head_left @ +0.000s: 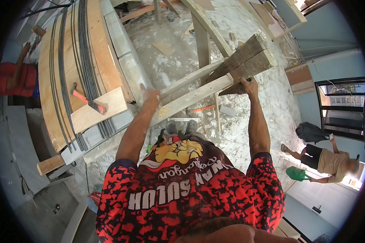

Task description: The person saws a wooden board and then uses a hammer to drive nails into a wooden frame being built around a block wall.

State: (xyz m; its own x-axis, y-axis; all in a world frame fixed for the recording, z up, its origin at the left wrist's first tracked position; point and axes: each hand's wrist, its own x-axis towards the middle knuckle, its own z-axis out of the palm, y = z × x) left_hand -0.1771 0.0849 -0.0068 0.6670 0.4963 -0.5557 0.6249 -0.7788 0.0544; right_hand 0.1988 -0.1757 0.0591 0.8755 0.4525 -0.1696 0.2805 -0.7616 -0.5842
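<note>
My right hand (249, 86) is closed round the lower edge of a dark, weathered wooden board (247, 60), its thumb on the near side. My left hand (151, 96) is at the near end of a pale wooden beam (190, 79), beside a row of grey blocks (127, 67). Its fingers look curled over the wood, though one reaches toward the blocks and the undersides are hidden. A second pale beam (194, 99) runs nearer me, from by my left forearm up to the dark board. Both beams belong to an upright timber frame (202, 44).
At left, a plywood sheet (56, 81) carries dark steel rods (83, 40), a short board (105, 107) and a red-handled hammer (83, 97). Wood scraps (163, 47) litter the dusty floor. A person in red works far left; another person (330, 164) at right carries bags.
</note>
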